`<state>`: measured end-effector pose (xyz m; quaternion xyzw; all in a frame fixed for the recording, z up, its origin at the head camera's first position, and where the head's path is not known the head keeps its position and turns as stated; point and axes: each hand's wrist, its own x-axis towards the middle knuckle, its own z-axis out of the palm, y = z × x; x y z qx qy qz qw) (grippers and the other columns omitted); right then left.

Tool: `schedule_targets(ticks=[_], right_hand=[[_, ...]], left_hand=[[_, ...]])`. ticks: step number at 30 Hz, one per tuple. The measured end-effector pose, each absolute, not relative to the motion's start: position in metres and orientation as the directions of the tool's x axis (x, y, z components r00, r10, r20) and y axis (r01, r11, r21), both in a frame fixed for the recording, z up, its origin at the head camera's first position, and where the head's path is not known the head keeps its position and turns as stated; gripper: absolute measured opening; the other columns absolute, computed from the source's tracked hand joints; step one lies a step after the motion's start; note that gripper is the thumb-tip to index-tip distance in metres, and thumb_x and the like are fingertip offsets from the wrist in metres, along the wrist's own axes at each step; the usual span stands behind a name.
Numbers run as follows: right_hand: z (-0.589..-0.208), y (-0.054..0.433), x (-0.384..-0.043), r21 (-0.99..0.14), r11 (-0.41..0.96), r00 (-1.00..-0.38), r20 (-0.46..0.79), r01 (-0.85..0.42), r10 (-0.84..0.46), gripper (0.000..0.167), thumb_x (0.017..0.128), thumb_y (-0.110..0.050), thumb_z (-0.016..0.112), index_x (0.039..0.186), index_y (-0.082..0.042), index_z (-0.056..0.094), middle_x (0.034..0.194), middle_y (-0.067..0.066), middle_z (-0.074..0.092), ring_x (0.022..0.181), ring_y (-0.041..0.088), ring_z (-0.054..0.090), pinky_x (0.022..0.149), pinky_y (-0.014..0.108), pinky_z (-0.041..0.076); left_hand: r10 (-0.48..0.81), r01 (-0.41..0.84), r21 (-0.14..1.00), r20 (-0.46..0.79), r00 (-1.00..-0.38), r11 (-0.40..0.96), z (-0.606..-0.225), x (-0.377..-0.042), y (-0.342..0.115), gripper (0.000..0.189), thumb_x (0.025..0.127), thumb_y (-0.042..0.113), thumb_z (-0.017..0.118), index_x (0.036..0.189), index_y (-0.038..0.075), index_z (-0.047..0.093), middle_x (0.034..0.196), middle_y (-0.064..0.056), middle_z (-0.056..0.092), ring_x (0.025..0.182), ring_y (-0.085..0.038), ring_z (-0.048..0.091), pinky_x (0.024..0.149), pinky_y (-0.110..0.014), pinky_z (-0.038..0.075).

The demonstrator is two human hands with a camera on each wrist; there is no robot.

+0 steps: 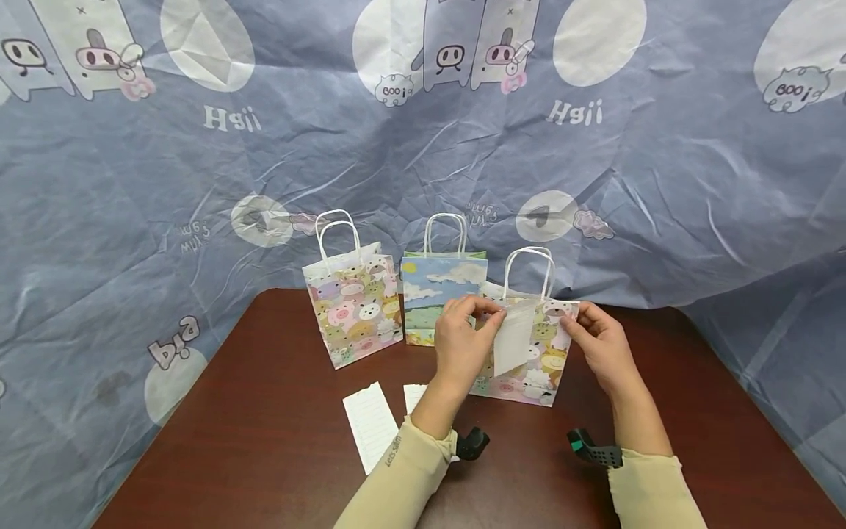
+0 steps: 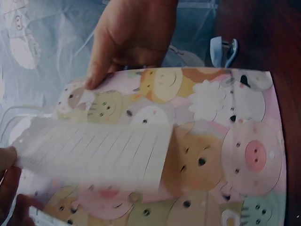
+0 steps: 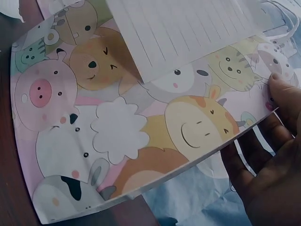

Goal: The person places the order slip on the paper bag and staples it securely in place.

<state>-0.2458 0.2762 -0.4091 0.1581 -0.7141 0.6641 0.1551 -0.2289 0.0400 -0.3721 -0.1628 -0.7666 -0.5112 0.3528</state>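
An animal-print gift bag point(image 1: 537, 371) with white handles stands on the brown table point(image 1: 277, 441), nearest me of three bags. My left hand point(image 1: 485, 312) pinches the top of a white lined paper slip point(image 1: 512, 339), which hangs in front of the bag's mouth. My right hand point(image 1: 573, 323) pinches the bag's upper right edge, thumb on the front and fingers behind. The left wrist view shows the slip point(image 2: 94, 151) lying across the bag point(image 2: 230, 141), with my left fingertips point(image 2: 8, 162) on its end. In the right wrist view my right thumb point(image 3: 282, 89) presses the bag's point(image 3: 117, 132) rim below the slip point(image 3: 188, 28).
Two more gift bags stand behind: a pig-print one point(image 1: 355, 312) at the left and a sky-and-field one point(image 1: 436, 297) in the middle. Two lined slips point(image 1: 370, 425) point(image 1: 414, 397) lie flat near my left forearm. A creased blue cartoon cloth point(image 1: 423, 147) hangs behind and around the table.
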Motion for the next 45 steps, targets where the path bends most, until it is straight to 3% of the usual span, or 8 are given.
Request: schedule_targets(ticks=[10,13,15,20,26,31,39,45], right_hand=[[-0.412,0.273,-0.246,-0.904,0.132,-0.914,0.405,-0.406,-0.036,0.007,0.099,-0.008,0.06,0.103,-0.002,0.061,0.087,-0.011,0.071,0.074,0.003,0.064,0.068,0.019,0.052],[-0.41,0.271,-0.245,-0.898,0.123,-0.906,0.421,-0.422,-0.035,0.007,0.099,-0.007,0.06,0.102,-0.001,0.06,0.086,-0.011,0.07,0.073,0.002,0.064,0.067,0.019,0.052],[-0.409,0.27,-0.245,-0.895,0.117,-0.902,0.429,-0.431,-0.044,0.007,0.1,-0.007,0.059,0.103,-0.001,0.06,0.087,-0.01,0.07,0.074,0.003,0.064,0.067,0.019,0.052],[-0.411,0.267,-0.244,-0.895,0.091,-0.9,0.431,-0.436,-0.071,0.008,0.1,-0.005,0.058,0.105,0.0,0.06,0.09,-0.009,0.07,0.077,0.003,0.064,0.069,0.018,0.052],[-0.408,0.266,-0.244,-0.892,0.079,-0.895,0.441,-0.445,-0.065,0.008,0.099,-0.003,0.058,0.104,0.003,0.06,0.088,-0.008,0.07,0.075,0.004,0.064,0.067,0.019,0.052],[-0.406,0.262,-0.244,-0.891,0.1,-0.896,0.439,-0.443,-0.061,0.008,0.099,-0.004,0.059,0.106,0.0,0.061,0.087,-0.009,0.069,0.074,0.004,0.063,0.066,0.019,0.052],[-0.393,0.242,-0.24,-0.896,0.126,-0.902,0.431,-0.426,0.014,0.027,0.094,-0.006,0.068,0.12,-0.002,0.059,0.095,-0.009,0.068,0.081,0.004,0.063,0.065,0.021,0.052],[-0.385,0.232,-0.241,-0.904,0.16,-0.901,0.417,-0.397,0.12,0.025,0.091,-0.006,0.072,0.111,0.0,0.059,0.089,-0.009,0.069,0.073,0.004,0.064,0.059,0.02,0.053]], left_hand=[[-0.159,0.635,0.683,0.716,-0.679,0.361,-0.383,-0.243,0.039,0.011,0.083,0.016,0.082,0.082,0.013,0.072,0.133,-0.011,0.054,0.119,-0.025,0.051,0.1,-0.039,0.045],[-0.134,0.661,0.69,0.715,-0.686,0.296,-0.384,-0.248,0.04,0.012,0.084,0.013,0.081,0.083,0.011,0.069,0.141,-0.012,0.05,0.125,-0.028,0.052,0.104,-0.038,0.046],[-0.116,0.661,0.705,0.702,-0.703,0.257,-0.385,-0.25,0.041,0.013,0.084,0.011,0.08,0.086,0.011,0.067,0.142,-0.011,0.052,0.127,-0.028,0.054,0.093,-0.034,0.051],[-0.093,0.619,0.768,0.636,-0.766,0.163,-0.39,-0.252,0.045,0.028,0.087,0.012,0.078,0.104,0.009,0.056,0.136,-0.006,0.059,0.11,-0.024,0.059,0.069,-0.022,0.045],[-0.065,0.547,0.834,0.552,-0.831,0.074,-0.393,-0.255,0.043,0.059,0.089,0.016,0.077,0.138,0.014,0.043,0.111,-0.005,0.066,0.076,-0.017,0.045,0.064,-0.02,0.035],[-0.046,0.482,0.874,0.485,-0.873,0.062,-0.395,-0.258,0.039,0.049,0.089,0.018,0.077,0.131,0.016,0.053,0.076,0.0,0.047,0.061,-0.012,0.031,0.06,-0.021,0.029],[-0.066,0.419,0.907,0.421,-0.904,0.046,-0.398,-0.261,0.036,0.022,0.086,0.022,0.08,0.106,0.02,0.071,0.063,0.004,0.034,0.056,-0.012,0.029,0.055,-0.022,0.029],[-0.04,0.404,0.915,0.404,-0.914,0.001,-0.398,-0.262,0.037,0.019,0.086,0.023,0.08,0.102,0.017,0.073,0.06,0.003,0.034,0.054,-0.012,0.028,0.053,-0.023,0.03]])
